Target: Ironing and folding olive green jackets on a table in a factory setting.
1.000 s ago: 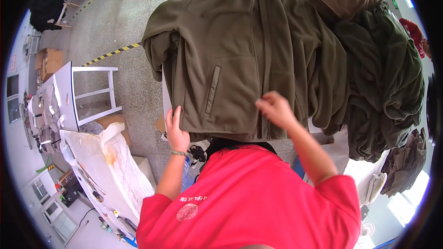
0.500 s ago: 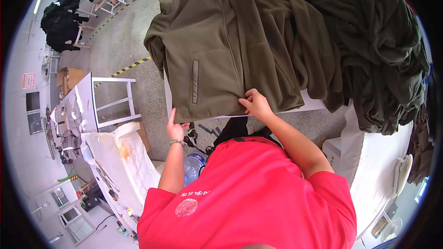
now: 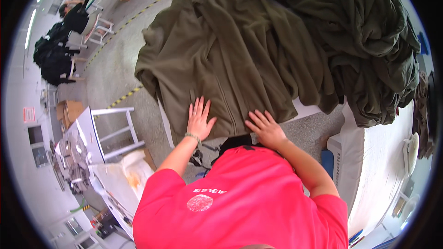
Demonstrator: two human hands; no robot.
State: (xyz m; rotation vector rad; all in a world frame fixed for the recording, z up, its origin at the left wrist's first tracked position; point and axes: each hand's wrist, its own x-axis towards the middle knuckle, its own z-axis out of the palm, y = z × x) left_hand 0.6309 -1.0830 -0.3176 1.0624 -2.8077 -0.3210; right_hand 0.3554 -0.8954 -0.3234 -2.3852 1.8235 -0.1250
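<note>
An olive-green fleece jacket lies spread flat on a white table, its hem toward me and a sleeve hanging off the left side. My left hand rests flat with fingers apart on the jacket's lower left front, beside the zipper. On the hem just right of the zipper, my right hand presses down, also flat and spread. Neither hand grips anything. A bracelet sits on my left wrist.
A heap of more olive-green garments fills the table to the right. A white-topped work table stands at lower right. At left are a white metal stand, a cluttered bench, and people in black seated far back.
Both hands have come onto the jacket's lower front: the left hand moved up from the table's edge onto the cloth, the right shifted down to the hem. The view has tilted closer.
</note>
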